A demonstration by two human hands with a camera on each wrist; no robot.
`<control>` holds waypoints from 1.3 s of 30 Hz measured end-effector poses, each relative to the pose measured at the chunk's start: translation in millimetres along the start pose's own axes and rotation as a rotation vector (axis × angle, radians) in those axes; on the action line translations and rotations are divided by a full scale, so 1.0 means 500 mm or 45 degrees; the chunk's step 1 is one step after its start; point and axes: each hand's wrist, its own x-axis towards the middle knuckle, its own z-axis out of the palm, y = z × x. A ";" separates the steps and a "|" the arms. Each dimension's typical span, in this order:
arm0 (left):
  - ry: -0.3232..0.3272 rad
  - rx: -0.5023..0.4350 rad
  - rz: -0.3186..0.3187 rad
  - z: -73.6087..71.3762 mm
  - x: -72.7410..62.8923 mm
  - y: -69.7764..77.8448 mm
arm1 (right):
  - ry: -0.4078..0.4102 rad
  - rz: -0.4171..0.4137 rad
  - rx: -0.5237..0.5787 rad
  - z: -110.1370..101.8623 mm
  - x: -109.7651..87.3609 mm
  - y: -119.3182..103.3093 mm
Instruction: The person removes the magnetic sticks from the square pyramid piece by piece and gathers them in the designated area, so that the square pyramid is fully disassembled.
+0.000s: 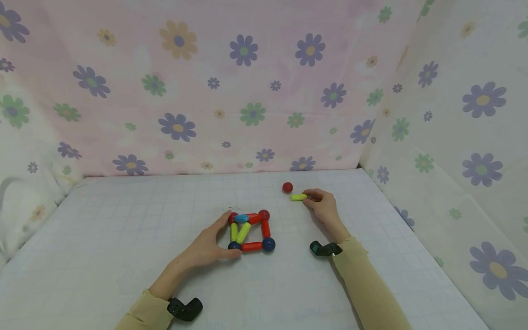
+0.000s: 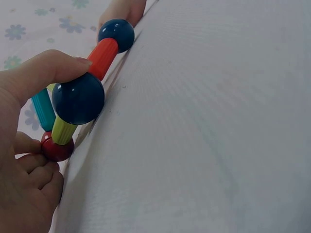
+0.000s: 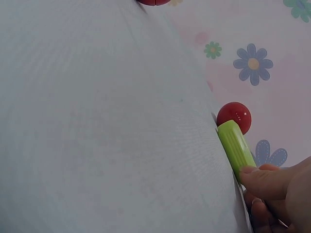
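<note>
A frame of toy building sticks and balls [image 1: 252, 246] lies on the table, with red and blue balls at its corners. Red sticks form three sides, while two yellow-green sticks and a light blue stick [image 1: 241, 218] sit at its left. My left hand [image 1: 208, 245] grips that left side, thumb against a dark blue ball [image 2: 78, 98] and fingers at a red ball [image 2: 57, 147]. Farther right, my right hand [image 1: 323, 208] pinches one end of a loose yellow-green stick [image 3: 236, 148]. Just beyond the stick is a loose red ball [image 1: 287, 187], apart from the frame.
A white cloth with faint grid lines covers the table [image 1: 103, 256]. Flower-print fabric [image 1: 214, 105] rises behind the table's back edge, and another flowered sheet [image 1: 449, 137] hangs along the right side. Both wrists wear black bands.
</note>
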 end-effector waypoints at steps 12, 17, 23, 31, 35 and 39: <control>-0.003 -0.002 -0.005 0.001 0.002 0.001 | 0.000 0.043 0.047 -0.008 -0.004 -0.006; 0.000 -0.002 -0.013 0.003 0.001 0.002 | 0.058 0.006 0.149 -0.017 -0.022 -0.065; -0.005 -0.010 -0.001 0.005 -0.001 0.001 | -0.092 -0.103 0.259 0.005 -0.069 -0.161; -0.001 -0.014 -0.025 0.000 -0.002 0.003 | -0.265 -0.268 0.261 0.081 -0.137 -0.204; -0.004 -0.019 -0.019 0.000 0.000 0.003 | -0.312 -0.347 0.219 0.110 -0.148 -0.200; -0.003 -0.011 -0.013 0.000 0.001 0.000 | -0.344 -0.351 0.214 0.127 -0.149 -0.189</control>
